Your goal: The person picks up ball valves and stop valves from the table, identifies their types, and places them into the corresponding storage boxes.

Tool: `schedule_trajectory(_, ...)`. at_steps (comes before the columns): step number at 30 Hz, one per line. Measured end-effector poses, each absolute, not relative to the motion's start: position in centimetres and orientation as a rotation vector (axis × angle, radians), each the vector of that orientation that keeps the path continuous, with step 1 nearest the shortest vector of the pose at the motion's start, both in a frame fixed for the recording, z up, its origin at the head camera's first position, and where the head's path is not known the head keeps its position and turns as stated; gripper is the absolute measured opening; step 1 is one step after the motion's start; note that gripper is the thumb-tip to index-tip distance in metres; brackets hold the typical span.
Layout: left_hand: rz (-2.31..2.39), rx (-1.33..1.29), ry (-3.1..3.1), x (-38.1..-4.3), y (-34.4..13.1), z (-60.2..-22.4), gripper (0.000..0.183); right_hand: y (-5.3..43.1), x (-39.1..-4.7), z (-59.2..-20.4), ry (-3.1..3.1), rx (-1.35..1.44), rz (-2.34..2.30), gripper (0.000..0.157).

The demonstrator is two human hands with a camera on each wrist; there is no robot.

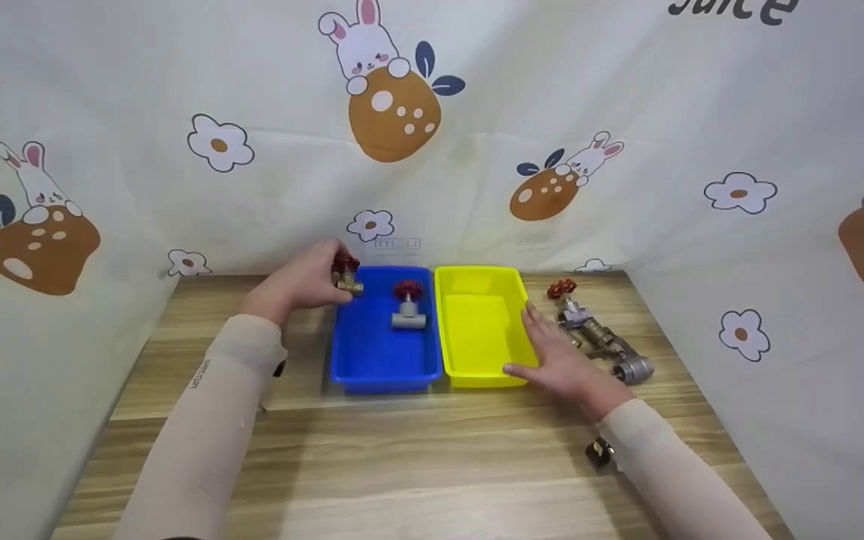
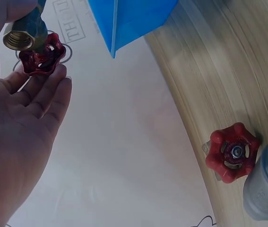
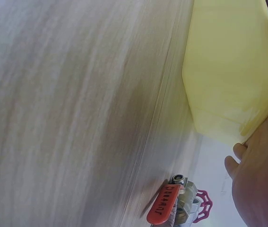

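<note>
In the head view, my left hand (image 1: 304,277) holds a brass gate valve (image 1: 349,286) with a red handwheel over the back left corner of the blue tray (image 1: 387,384). The left wrist view shows the thumb on the brass body and fingers against the red handwheel (image 2: 41,59). A grey valve (image 1: 408,321) with a red wheel lies inside the blue tray. My right hand (image 1: 558,361), fingers extended, rests along the right rim of the yellow tray (image 1: 481,380), which stands beside the blue one.
Several metal valves (image 1: 586,324) lie right of the yellow tray; one has a red lever handle (image 3: 163,203). Left of the blue tray, a red-wheeled valve (image 2: 233,152) and a grey metal fitting (image 2: 266,184) sit on the wooden table (image 1: 402,465). A printed cloth (image 1: 462,180) hangs behind.
</note>
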State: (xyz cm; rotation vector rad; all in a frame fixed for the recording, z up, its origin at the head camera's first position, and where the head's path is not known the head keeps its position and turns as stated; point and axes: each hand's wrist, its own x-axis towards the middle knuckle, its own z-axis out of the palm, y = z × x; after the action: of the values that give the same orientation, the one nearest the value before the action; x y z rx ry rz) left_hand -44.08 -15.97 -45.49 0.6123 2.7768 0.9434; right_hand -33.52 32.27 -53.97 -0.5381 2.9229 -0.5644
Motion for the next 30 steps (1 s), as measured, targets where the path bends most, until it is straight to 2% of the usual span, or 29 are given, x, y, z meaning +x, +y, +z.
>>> schedule_trajectory(7,0.941,0.618,2.770,-44.3,-15.5,-45.6,0.069,32.2,-33.5,-54.2,2.923,-0.529,-0.604,0.114)
schedule_trajectory(30,0.951,0.601,2.740,-44.2,-13.7,-45.5,0.070,32.3,-33.3,-54.1,2.934,-0.536,-0.623,0.114)
